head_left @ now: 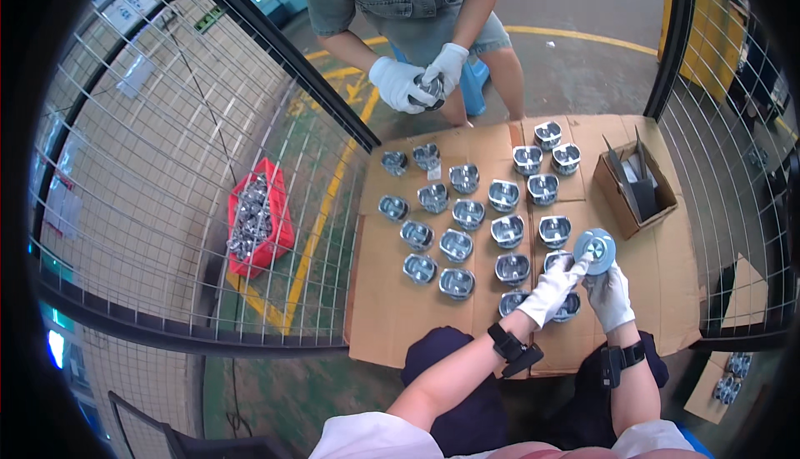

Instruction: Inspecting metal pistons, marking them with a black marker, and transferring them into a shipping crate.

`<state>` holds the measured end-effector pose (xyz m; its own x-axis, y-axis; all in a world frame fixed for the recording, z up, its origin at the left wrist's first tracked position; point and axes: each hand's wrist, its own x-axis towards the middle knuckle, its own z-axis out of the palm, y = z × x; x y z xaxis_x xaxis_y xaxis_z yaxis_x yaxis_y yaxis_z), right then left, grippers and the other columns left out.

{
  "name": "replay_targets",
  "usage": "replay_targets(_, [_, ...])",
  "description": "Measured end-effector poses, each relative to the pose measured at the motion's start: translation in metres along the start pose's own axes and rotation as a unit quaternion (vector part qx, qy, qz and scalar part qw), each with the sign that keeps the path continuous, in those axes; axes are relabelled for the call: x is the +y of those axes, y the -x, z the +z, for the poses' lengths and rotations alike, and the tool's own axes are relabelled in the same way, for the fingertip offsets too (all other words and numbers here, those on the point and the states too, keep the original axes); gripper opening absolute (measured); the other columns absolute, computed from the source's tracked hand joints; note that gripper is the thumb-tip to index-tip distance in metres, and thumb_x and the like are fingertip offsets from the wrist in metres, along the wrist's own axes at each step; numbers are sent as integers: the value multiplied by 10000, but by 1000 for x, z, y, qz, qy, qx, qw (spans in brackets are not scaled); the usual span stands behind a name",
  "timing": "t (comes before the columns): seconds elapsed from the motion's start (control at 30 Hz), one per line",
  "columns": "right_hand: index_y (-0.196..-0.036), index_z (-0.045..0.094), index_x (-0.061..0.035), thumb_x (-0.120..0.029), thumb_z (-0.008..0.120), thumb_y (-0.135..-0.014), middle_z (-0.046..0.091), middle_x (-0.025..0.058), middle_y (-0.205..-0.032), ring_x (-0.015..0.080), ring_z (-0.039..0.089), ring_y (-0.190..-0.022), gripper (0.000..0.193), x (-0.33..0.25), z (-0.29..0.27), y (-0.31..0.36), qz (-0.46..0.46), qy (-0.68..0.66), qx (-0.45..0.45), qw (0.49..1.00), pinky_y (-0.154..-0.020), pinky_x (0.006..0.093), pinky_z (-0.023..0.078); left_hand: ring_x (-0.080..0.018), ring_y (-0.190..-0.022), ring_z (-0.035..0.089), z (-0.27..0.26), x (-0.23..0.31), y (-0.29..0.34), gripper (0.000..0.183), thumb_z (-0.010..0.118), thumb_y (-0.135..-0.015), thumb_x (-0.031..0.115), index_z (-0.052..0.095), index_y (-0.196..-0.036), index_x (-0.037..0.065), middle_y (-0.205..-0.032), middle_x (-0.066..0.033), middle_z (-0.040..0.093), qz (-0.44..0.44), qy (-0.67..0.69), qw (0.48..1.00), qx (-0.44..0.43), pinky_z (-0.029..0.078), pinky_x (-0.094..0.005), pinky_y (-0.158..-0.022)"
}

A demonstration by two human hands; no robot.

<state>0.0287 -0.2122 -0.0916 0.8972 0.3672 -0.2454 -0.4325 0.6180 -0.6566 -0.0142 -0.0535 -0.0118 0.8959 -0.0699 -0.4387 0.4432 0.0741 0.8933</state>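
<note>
Both my hands wear white gloves and meet at one metal piston (pixel 602 242), raised above the cardboard with its round, flat crown facing up. My right hand (pixel 611 299) grips it from the near side. The fingers of my left hand (pixel 552 292) close on its left edge, with a fingertip over the crown. Under and around my hands, several more pistons (pixel 512 269) stand in loose rows on the cardboard sheet (pixel 383 317). My left hand partly hides a few of these. Black bands with small devices circle both my wrists.
An open cardboard box (pixel 633 209) with dark dividers stands at the right. Across the table a person in white gloves (pixel 400 84) holds another piston (pixel 428 90). Left, beyond wire mesh, a red crate (pixel 282 217) holds metal parts. Black posts (pixel 675 42) frame the table.
</note>
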Motion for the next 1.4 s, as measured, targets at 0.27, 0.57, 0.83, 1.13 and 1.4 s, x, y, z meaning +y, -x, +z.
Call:
replay_targets(0.27, [-1140, 577, -111, -288, 424, -1036, 624, 13, -929, 104, 525, -727, 256, -8, 20, 3, 16, -40, 16, 999, -641, 253, 426, -136, -1033, 569, -2, -11, -6, 583, 500, -983, 488, 478, -1375, 56, -1222, -66, 584, 35, 3, 999, 9, 482, -289, -880])
replay_targets(0.57, [-1170, 568, -139, -319, 417, -1034, 623, -11, -959, 89, 524, -739, 272, -3, 5, -5, 17, -6, -5, 1000, -620, 244, 419, -143, -1068, 561, -1, -17, -10, 575, 491, -993, 472, 457, -1384, 52, -1241, -60, 574, 46, 9, 999, -4, 475, -308, -909])
replay_targets(0.83, [-1198, 564, -150, -311, 413, -1033, 636, 0, -991, 103, 550, -761, 276, 0, 8, -7, 22, -23, 2, 999, -637, 256, 434, -150, -1053, 573, -4, -24, -16, 587, 499, -983, 491, 477, -1365, 46, -1218, -66, 589, 50, 13, 999, -4, 475, -324, -919])
replay_targets(1.13, [-1211, 560, -116, -327, 435, -1034, 650, 27, -1098, 132, 616, -875, 302, 4, 2, -6, 19, -25, -20, 999, -723, 280, 497, -158, -1036, 583, -3, -22, -9, 588, 500, -979, 498, 486, -1364, 53, -1198, -76, 594, 51, -7, 999, 7, 499, -320, -875])
replay_targets(1.4, [-1340, 498, -65, -295, 394, -1043, 585, 99, -1298, 245, 594, -1136, 389, 0, 12, 0, 3, -66, -23, 998, -982, 397, 487, -163, -1174, 509, 8, 5, 2, 565, 680, -891, 256, 463, -1368, 45, -1281, -69, 559, 129, -3, 991, -40, 425, -323, -1000])
